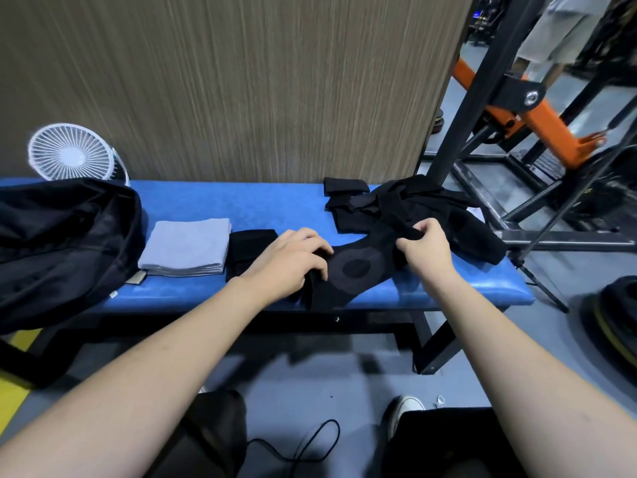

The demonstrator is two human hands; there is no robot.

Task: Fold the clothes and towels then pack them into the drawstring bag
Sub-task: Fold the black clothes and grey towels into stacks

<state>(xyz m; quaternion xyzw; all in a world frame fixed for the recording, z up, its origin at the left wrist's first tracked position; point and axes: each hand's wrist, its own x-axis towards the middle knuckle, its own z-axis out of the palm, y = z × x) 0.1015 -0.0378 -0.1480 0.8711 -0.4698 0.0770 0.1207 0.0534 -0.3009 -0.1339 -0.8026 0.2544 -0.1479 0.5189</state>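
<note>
Pinched by right hand (425,248) – black garment (355,270), grey oval patch.

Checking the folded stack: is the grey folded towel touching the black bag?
Apart. Head view shows a strip of blue bench between the grey folded towel and the black fabric drawstring bag.
</note>
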